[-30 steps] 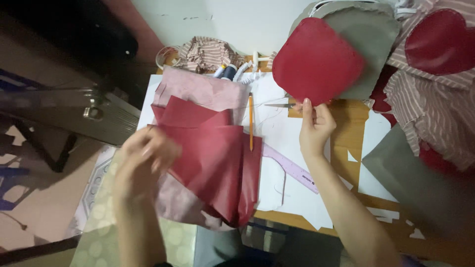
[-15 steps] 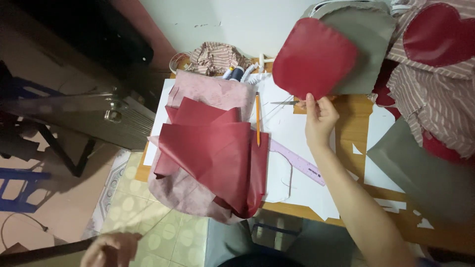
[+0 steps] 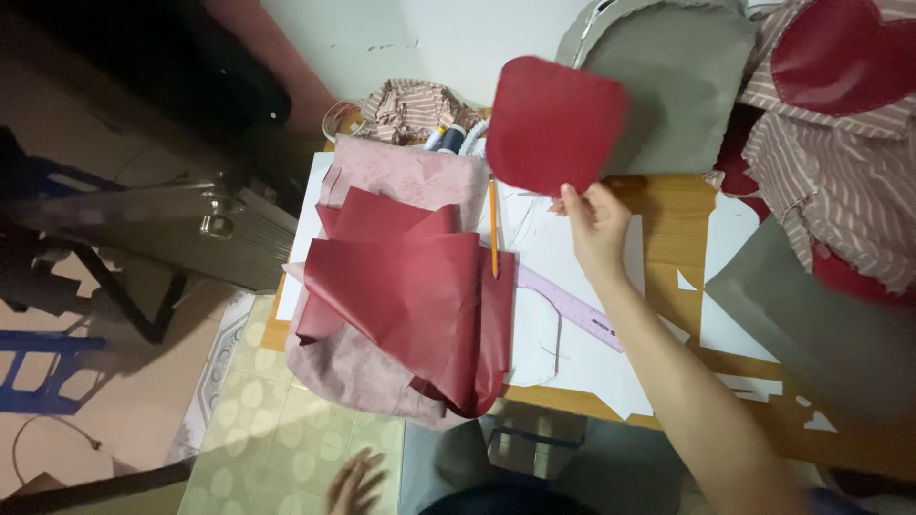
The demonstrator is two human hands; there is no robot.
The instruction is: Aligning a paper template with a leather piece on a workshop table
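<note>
Pinching red leather piece above right hand.

No packages, labels, signs or screens in view.

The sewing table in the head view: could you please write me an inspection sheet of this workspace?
Surface: wooden table, largely under white paper sheets.
Job's things: rounded red piece held up by its lower edge; folded red sheets lie on pink fabric.
Clutter: pencil, purple ruler, thread spools, striped cloth, grey cut pieces.
Hands: right hand pinches the red piece; left hand is low by the floor, fingers spread, holding nothing.
Cables: thin cord on the floor.
Surroundings: tiled floor, blue stool, striped garment with red heart patch.
</note>
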